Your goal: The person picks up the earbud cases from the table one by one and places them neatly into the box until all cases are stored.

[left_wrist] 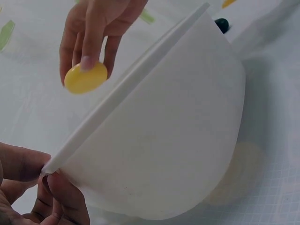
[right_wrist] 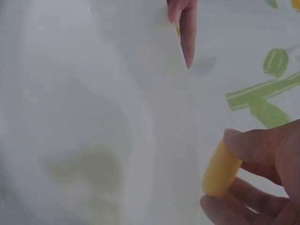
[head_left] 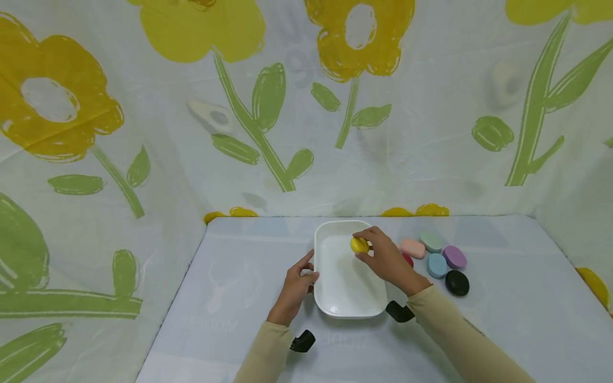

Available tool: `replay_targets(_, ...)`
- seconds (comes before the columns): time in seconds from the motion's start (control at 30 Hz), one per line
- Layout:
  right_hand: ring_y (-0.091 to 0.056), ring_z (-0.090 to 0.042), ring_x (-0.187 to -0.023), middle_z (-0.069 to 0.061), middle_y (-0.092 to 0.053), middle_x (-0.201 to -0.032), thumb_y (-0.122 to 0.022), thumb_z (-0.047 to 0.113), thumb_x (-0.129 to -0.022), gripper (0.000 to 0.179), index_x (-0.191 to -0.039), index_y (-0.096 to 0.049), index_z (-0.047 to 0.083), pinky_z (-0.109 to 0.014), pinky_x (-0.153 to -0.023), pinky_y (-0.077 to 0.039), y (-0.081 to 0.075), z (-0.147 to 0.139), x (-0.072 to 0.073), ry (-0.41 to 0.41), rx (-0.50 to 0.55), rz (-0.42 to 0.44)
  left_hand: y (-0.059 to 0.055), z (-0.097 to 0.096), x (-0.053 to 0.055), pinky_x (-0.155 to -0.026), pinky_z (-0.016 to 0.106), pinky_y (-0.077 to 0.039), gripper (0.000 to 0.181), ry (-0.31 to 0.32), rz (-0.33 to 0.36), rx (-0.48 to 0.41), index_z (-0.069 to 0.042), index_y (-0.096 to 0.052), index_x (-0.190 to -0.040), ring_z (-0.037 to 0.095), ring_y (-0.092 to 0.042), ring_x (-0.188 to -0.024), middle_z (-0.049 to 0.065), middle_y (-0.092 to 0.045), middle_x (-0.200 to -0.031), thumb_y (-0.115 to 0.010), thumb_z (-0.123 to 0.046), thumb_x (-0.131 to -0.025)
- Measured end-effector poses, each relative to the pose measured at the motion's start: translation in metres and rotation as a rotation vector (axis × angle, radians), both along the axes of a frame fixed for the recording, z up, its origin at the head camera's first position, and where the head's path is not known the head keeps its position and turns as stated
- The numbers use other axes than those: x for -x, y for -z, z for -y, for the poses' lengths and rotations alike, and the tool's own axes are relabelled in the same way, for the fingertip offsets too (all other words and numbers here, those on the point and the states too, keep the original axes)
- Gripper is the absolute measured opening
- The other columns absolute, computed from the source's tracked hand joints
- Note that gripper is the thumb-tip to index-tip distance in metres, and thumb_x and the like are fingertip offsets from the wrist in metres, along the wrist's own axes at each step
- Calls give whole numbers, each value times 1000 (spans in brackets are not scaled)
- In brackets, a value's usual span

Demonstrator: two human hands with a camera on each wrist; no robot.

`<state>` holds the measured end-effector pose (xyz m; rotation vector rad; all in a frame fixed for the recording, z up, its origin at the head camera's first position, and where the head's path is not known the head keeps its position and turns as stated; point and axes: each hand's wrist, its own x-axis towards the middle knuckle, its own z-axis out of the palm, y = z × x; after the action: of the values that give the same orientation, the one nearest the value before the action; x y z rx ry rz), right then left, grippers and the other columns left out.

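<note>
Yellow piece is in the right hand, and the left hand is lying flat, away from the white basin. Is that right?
Not quite: the left hand isn't lying flat away from the white basin; it pinches the basin's rim, as the left wrist view shows. The yellow piece is in the right hand, as you said.

The pale bluish surface (head_left: pixel 230 308) carries a white rectangular basin (head_left: pixel 342 290) with rounded corners. In a group to the basin's right lie a partly hidden red piece (head_left: pixel 408 260) and pink rounded bar (head_left: pixel 413 248) nearest it, then mint-green disc (head_left: pixel 431 241) and blue disc (head_left: pixel 437 265), with purple disc (head_left: pixel 454 257) and black disc (head_left: pixel 457 283) farthest.
</note>
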<state>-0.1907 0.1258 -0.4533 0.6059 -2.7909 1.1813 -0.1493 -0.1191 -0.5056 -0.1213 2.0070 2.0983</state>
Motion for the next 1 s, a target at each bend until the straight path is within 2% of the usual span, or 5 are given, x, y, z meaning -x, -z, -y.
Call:
replay_targets(0.23, -64, -35, -108, -23, -62, -124, -79, -3, -92, 41, -131, -66, -8, -50, -98, -58, 3, 18, 16, -8, -9, 45, 1, 0, 2, -65, 28, -47, 63, -4, 19, -2, -11, -42, -163, 13, -49, -74, 9, -44, -114, -60, 0, -103)
replay_targets(0.57, -63, -35, -114, -20, -63, -127, -77, 6, -96, 41, -135, -66, -3, -47, -103, -56, 6, 38, 33, 37, -35, 177, 1, 1, 3, -66, 28, -44, 64, 0, 30, 1, -12, -43, -163, 13, -46, -73, 10, -45, -116, -59, 0, -103)
replay_targets(1.0, -63, -40, -117, -25, -63, -132, -74, 11, -100, 40, -134, -65, -7, -49, -101, -56, 21, 58, 46, 94, -5, 240, -3, -1, 0, -64, 27, -44, 63, 1, 26, -11, -9, -42, -163, 12, -46, -70, 12, -46, -117, -59, 0, -103)
